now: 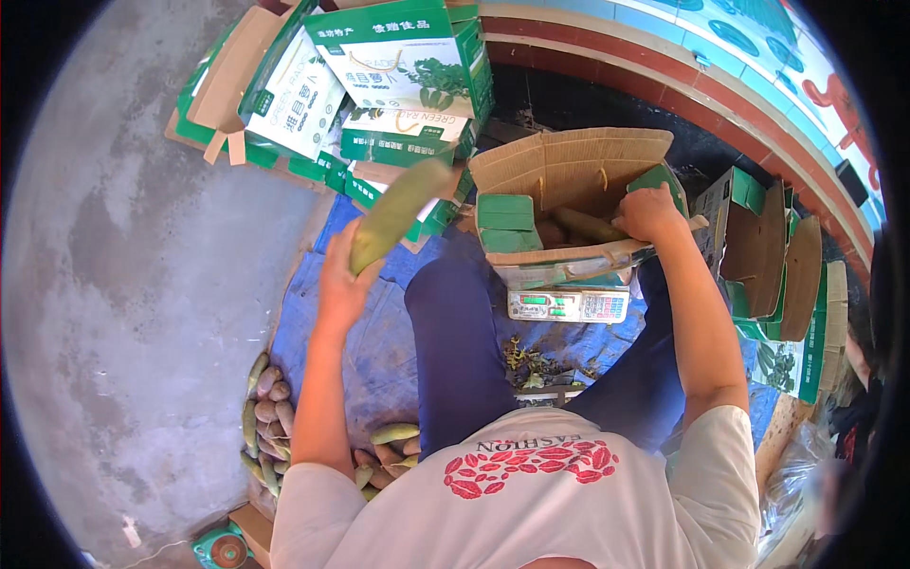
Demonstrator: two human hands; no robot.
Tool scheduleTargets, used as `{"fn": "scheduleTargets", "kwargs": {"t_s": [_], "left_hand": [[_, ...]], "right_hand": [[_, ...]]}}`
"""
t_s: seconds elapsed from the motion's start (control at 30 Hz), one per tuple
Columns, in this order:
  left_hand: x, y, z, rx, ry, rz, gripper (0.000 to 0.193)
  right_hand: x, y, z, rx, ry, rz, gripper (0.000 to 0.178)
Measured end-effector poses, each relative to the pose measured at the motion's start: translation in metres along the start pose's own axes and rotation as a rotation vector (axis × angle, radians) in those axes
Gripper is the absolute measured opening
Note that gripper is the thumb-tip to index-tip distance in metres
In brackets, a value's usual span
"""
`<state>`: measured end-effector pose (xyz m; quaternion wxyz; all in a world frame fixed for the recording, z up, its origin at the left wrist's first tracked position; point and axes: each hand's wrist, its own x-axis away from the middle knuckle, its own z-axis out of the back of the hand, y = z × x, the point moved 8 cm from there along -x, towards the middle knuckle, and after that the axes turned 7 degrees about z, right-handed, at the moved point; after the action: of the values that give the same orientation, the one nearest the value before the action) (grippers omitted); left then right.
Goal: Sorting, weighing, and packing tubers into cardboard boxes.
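Note:
Raised over the blue sheet, my left hand (pixel 343 284) is closed round the lower end of a long green radish (pixel 403 211), which tilts up to the right and is slightly blurred. My right hand (pixel 652 212) reaches inside an open cardboard box (pixel 569 156) at its right end. Its fingers are curled at the end of a green radish (pixel 586 226) lying in the box; the fingertips are partly hidden. Other radishes in there sit in shadow. The box has green end flaps and rests on a digital scale (pixel 569 305), between my knees.
Several green-and-white cartons (pixel 398 71) are stacked at the far left. More open cartons (pixel 758 256) stand at the right. Radish piles (pixel 270 417) lie to my left, some on the blue sheet (pixel 327 375). Leaf scraps (pixel 536 365) lie below the scale. A tiled wall (pixel 654 85) rises behind.

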<state>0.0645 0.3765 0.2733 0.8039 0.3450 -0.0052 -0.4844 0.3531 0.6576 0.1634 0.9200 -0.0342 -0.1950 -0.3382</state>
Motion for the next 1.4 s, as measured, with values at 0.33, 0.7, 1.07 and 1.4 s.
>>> {"fn": "scheduleTargets", "kwargs": {"t_s": [0.33, 0.7, 1.07, 1.4], "left_hand": [[-0.049, 0.143, -0.148, 0.019, -0.513, -0.323, 0.055], [-0.030, 0.010, -0.092, 0.296, -0.263, 0.145, 0.036], [0.282, -0.279, -0.069, -0.432, -0.684, 0.802, 0.042], [0.524, -0.311, -0.116, -0.488, -1.039, 1.009, 0.062]], "right_hand": [[0.020, 0.003, 0.021, -0.174, 0.207, 0.013, 0.029], [0.030, 0.005, 0.036, -0.222, 0.282, 0.003, 0.025], [0.027, -0.009, 0.031, -0.329, 0.314, 0.135, 0.027], [0.027, 0.015, 0.051, -0.558, 0.671, 0.141, 0.022]]}}
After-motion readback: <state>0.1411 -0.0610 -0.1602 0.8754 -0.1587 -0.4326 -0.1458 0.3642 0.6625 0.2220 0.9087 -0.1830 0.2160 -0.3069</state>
